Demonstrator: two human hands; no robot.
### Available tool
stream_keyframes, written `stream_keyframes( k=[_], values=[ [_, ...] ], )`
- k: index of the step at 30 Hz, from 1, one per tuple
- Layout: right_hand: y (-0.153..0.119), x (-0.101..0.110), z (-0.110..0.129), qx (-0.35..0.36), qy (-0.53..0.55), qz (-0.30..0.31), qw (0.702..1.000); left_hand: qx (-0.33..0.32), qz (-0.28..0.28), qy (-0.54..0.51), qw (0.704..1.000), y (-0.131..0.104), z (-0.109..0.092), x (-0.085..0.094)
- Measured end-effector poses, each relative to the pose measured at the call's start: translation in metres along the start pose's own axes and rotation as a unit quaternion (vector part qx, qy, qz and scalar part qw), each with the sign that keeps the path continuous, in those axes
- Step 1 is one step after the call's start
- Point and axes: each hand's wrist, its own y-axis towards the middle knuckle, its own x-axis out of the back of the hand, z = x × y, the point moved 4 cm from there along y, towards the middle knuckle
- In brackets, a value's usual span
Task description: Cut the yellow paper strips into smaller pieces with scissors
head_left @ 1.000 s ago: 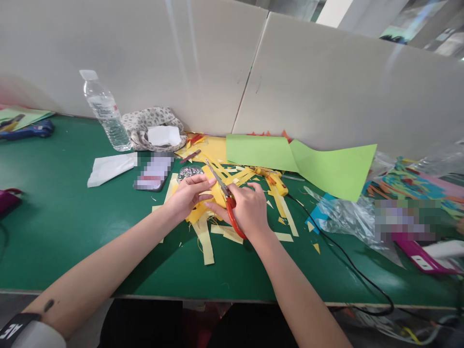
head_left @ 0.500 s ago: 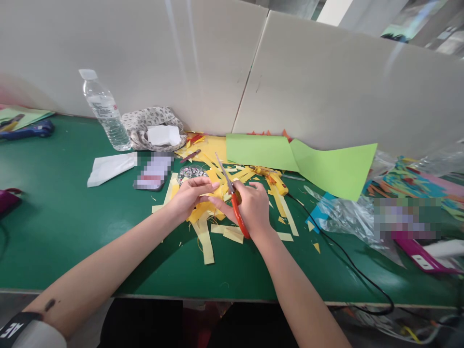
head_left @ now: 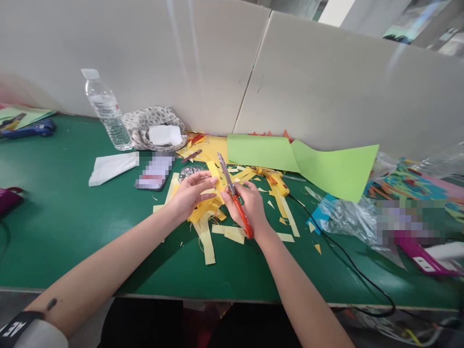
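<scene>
A pair of scissors (head_left: 242, 215) with red handles rests in my right hand (head_left: 251, 207), its blades pointing up and away. My left hand (head_left: 193, 194) pinches a yellow paper strip (head_left: 214, 170) between thumb and fingers. The strip's lower end reaches the thumb of my right hand, beside the scissors. Below both hands lies a heap of yellow paper strips and scraps (head_left: 206, 241). Partly behind my left hand is a small clear dish of shiny bits (head_left: 189, 172).
Behind the heap lie a yellow glue gun (head_left: 278, 185) with a black cord and green paper sheets (head_left: 329, 166). To the left stand a water bottle (head_left: 108, 113), a phone (head_left: 155, 173) and a spotted pouch (head_left: 154, 116). Plastic bags (head_left: 348, 220) lie right. A pale partition rises behind.
The yellow strip now stands up above my left fingers, where before it lay low between my hands. The scissors have shifted slightly right and down.
</scene>
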Motion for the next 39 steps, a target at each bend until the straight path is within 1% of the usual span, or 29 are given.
stream_keyframes(
  k=[3, 6, 9, 12, 15, 22, 29, 39],
  values=[
    [0.001, 0.002, 0.000, -0.011, 0.010, -0.007, 1.000, -0.002, 0.014, -0.004, 1.000, 0.000, 0.001, -0.003],
    [0.000, 0.004, 0.002, -0.022, -0.006, -0.009, 1.000, -0.021, 0.013, -0.001, 1.000, 0.001, 0.001, -0.002],
    [0.000, 0.006, 0.004, -0.012, -0.077, -0.006, 0.997, -0.040, 0.001, -0.002, 0.999, 0.002, 0.001, 0.002],
    [-0.001, 0.004, 0.005, 0.007, -0.156, 0.012, 0.988, -0.052, -0.009, -0.003, 0.999, 0.002, 0.000, 0.003],
    [-0.002, 0.001, 0.006, 0.016, -0.186, 0.031, 0.982, -0.071, -0.017, -0.006, 0.997, 0.001, -0.003, 0.003],
    [-0.002, 0.000, 0.011, 0.024, -0.205, 0.035, 0.978, -0.084, -0.017, -0.012, 0.996, -0.002, -0.006, 0.001],
    [-0.003, 0.001, 0.011, 0.033, -0.199, 0.014, 0.979, -0.082, -0.021, -0.015, 0.996, -0.003, -0.006, 0.000],
    [-0.004, 0.001, 0.010, 0.026, -0.200, 0.002, 0.979, -0.078, -0.029, -0.030, 0.996, -0.003, -0.004, 0.000]
  ],
)
